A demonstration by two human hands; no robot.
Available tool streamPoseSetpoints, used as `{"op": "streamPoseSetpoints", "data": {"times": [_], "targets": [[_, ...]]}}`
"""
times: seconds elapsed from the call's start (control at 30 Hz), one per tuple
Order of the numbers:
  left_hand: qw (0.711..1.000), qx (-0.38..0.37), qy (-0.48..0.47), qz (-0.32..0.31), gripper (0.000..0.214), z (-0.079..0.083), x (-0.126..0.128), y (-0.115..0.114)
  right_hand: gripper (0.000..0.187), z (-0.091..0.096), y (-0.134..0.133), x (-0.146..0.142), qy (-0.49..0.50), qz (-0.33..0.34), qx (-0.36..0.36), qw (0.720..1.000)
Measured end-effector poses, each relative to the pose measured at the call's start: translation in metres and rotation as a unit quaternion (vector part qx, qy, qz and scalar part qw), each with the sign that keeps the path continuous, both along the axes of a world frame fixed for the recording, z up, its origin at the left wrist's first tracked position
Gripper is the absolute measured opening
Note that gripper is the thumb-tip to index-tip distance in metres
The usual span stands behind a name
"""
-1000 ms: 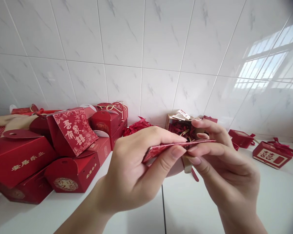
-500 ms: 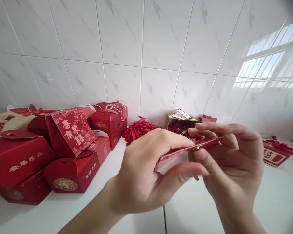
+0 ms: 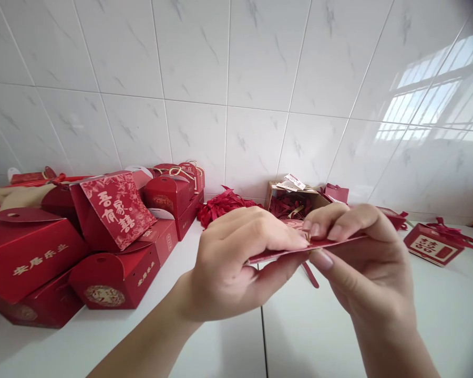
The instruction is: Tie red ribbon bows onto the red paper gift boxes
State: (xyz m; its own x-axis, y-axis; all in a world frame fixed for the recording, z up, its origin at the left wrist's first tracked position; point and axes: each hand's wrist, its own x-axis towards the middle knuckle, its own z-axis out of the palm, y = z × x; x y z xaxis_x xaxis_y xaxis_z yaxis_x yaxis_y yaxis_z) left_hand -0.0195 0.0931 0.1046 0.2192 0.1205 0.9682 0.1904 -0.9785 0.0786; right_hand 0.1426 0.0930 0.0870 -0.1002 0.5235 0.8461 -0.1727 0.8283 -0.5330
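Both of my hands hold one flat red card piece (image 3: pixel 276 254) edge-on above the white counter (image 3: pixel 307 336). My left hand (image 3: pixel 236 262) pinches its left part between thumb and fingers. My right hand (image 3: pixel 358 262) grips its right part, fingers curled over the top edge and thumb beneath. A thin red ribbon end (image 3: pixel 310 274) hangs below the card between my hands. What is printed on the card cannot be made out.
A heap of folded red gift boxes (image 3: pixel 114 278) with gold lettering fills the left of the counter. Loose red ribbons (image 3: pixel 220 203) and a small brown carton (image 3: pixel 291 197) of red strips sit by the tiled wall. More red boxes (image 3: pixel 431 244) lie at the right.
The card has gone from tilted up at the right to nearly level. My right fingers have curled down over its top edge. Both hands stay in the same place.
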Motion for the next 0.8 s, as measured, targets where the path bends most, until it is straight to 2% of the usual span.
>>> {"op": "streamPoseSetpoints", "data": {"times": [0.1,0.3,0.43,0.53,0.63,0.8], "targets": [[1.0,-0.004,-0.008,-0.002,0.026,-0.0007,-0.001,0.0001,0.018,-0.0008,-0.0028,-0.0027,-0.008,-0.033,0.019,0.999],[0.999,0.02,-0.016,-0.022,0.026,-0.0014,-0.0011,0.0042,0.028,-0.0024,-0.0036,-0.0024,-0.028,-0.032,0.053,0.998],[0.999,0.029,-0.017,-0.033,0.026,-0.0012,-0.0004,0.0057,0.026,-0.0028,-0.0029,-0.0015,-0.022,-0.028,0.046,0.998],[1.0,0.0,-0.001,-0.031,0.025,-0.0019,0.001,0.0025,0.022,-0.0017,-0.003,-0.0028,-0.01,-0.035,0.046,0.998],[0.998,-0.062,-0.001,0.008,0.025,-0.0041,0.0033,-0.0011,0.02,-0.0008,-0.0037,-0.005,0.016,-0.061,0.056,0.996],[0.988,-0.108,0.007,0.106,0.045,-0.0035,0.0007,0.0003,0.021,-0.0006,-0.0032,-0.0058,0.026,-0.121,0.084,0.989]]}}
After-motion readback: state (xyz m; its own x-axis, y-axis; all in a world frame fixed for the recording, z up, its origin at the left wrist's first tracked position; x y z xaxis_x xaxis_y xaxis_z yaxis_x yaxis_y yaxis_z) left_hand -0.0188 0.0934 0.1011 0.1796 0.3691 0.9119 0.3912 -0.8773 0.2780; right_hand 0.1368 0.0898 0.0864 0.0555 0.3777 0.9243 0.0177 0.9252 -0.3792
